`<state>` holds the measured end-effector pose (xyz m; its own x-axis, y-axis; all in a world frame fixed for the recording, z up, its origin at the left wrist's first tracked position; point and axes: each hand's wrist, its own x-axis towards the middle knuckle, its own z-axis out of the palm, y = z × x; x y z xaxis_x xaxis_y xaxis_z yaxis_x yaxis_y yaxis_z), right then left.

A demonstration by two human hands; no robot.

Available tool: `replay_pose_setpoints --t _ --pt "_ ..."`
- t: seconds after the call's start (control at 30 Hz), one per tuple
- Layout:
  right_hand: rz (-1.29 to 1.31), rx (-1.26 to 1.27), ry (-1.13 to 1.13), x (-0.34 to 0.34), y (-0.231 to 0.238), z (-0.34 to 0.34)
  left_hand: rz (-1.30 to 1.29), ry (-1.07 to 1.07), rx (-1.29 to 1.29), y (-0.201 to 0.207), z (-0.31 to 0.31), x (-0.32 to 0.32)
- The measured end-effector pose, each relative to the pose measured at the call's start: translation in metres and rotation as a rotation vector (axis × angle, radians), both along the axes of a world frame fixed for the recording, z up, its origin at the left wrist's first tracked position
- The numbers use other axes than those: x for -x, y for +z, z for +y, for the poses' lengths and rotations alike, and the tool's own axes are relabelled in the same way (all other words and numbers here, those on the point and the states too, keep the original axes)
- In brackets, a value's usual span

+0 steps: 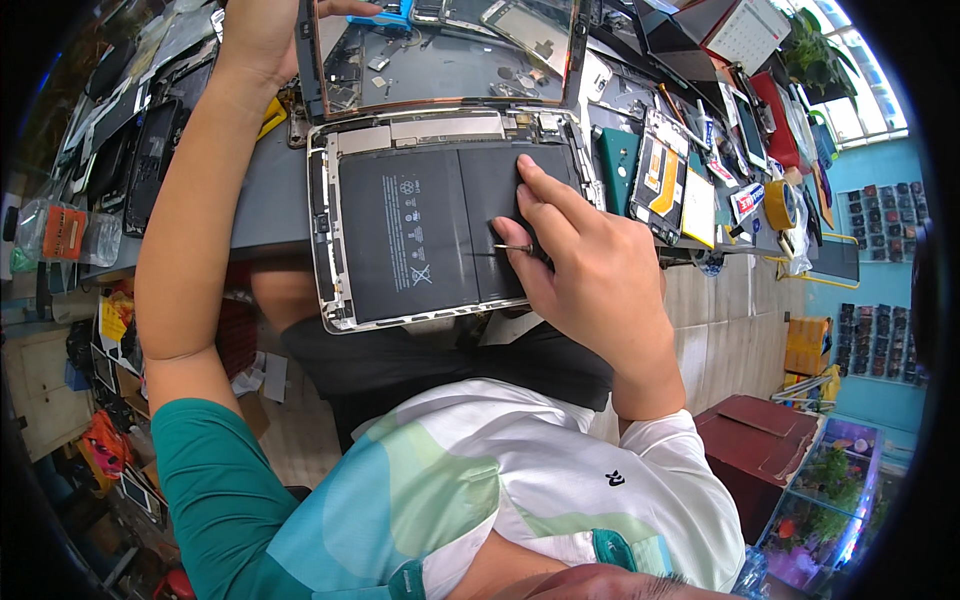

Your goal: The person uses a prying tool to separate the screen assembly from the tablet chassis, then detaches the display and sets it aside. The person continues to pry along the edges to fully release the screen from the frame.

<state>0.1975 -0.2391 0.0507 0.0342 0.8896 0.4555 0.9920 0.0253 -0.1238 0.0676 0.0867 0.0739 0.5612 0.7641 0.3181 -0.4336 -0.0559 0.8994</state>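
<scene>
An opened tablet (325, 270) with a white rim lies tilted at the table's front edge, over my lap. Its wide black battery (415, 210) is exposed. Hinged up along the tablet's far edge stands a clear, dark-bordered glass panel (440, 108). At the top, my left hand (265, 40) grips the panel's left side; the frame's edge cuts off part of it. My right hand (590, 245) rests over the battery's right half, index fingertip on it. A slim screwdriver (515, 248) with a metal tip is tucked in its curled fingers, tip pointing left; its handle is mostly hidden.
Phones and device parts crowd the left of the table (275, 215). To the right lie a dark green box (618, 165), an opened phone (655, 170), glue tubes (745, 203) and yellow tape (780, 205). A red-brown box (755, 440) and an aquarium (830, 480) stand lower right.
</scene>
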Motion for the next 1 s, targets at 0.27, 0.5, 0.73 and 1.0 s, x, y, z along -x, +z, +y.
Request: replay_pose_setpoints --t 0.27,0.5,0.73,1.0 --pt "-0.015 0.05 0.031 -0.003 0.003 -0.001 0.005 0.024 0.04 0.002 0.0 0.0" --pt "-0.026 0.055 0.041 -0.004 0.001 -0.001 0.006 0.022 0.05 0.001 0.004 0.0" --pt "-0.004 0.061 0.0 0.0 0.003 0.0 -0.01 0.0 0.069 0.0 0.008 0.002" --pt "0.013 0.057 -0.034 0.004 0.005 0.001 -0.132 -0.007 0.142 -0.002 0.032 0.013"
